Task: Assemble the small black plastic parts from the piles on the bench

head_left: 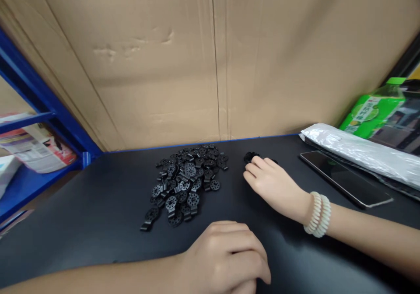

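Observation:
A heap of small black plastic discs (pixel 183 184) with holes and short clip-like tabs lies at the middle left of the black table. My left hand (pixel 226 259) is closed at the near edge, in front of the heap, its fingers curled under; whatever they hold is hidden. Farther off to the right, my right hand (pixel 275 187), with two pale coiled bands (pixel 318 215) on the wrist, reaches down onto a small dark bunch (pixel 251 156). Its fingers are bent together and their tips are hidden against that bunch, whose kind I cannot make out.
A phone (pixel 344 178) lies right of my right hand, beside a silvery-white plastic package (pixel 364 152). Behind them leans a green-labelled bottle (pixel 374 110). Cardboard (pixel 157 66) walls the table's back. A blue metal frame (pixel 39 84) stands at left.

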`<state>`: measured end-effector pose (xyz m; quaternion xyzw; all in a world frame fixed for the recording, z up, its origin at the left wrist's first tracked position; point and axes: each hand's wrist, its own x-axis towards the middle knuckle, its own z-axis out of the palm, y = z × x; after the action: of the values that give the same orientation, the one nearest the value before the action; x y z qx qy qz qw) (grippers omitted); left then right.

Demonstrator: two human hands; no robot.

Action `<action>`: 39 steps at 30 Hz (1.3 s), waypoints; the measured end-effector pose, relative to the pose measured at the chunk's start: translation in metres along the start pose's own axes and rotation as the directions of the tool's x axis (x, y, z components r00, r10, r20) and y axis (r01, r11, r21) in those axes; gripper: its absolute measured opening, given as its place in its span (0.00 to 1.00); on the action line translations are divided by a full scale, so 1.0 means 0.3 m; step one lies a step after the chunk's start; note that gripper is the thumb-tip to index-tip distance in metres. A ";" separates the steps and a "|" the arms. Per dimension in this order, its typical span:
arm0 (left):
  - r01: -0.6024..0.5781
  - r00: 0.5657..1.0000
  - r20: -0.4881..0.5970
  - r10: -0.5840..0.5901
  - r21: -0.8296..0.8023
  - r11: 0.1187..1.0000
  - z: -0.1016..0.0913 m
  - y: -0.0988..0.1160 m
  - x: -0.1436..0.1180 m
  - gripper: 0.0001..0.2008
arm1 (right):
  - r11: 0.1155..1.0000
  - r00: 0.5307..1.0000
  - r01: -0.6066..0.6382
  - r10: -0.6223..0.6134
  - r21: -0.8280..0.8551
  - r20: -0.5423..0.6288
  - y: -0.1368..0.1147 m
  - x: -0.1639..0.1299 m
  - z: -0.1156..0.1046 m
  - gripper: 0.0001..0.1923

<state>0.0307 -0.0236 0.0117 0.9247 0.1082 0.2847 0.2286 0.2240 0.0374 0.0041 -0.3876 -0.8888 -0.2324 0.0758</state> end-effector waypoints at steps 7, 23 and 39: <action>-0.015 1.000 0.014 0.015 0.027 1.000 0.002 0.007 -0.002 0.12 | 0.880 0.989 -0.110 0.143 0.462 -0.037 -0.037 0.025 -0.013 0.09; 0.019 0.992 -0.126 -0.016 0.021 1.000 0.025 -0.003 -0.021 0.13 | 0.650 0.949 -0.246 0.312 0.719 0.043 -0.071 0.075 -0.006 0.07; 0.471 0.688 -0.224 -0.690 -0.586 0.660 0.025 -0.031 0.018 0.05 | 0.277 0.956 0.078 0.253 0.958 -0.151 -0.069 -0.089 -0.046 0.13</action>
<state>0.0387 -0.0166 0.0042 0.6625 0.3780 0.4066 0.5029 0.2266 0.0013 0.0004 -0.2771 -0.8066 0.2999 0.4274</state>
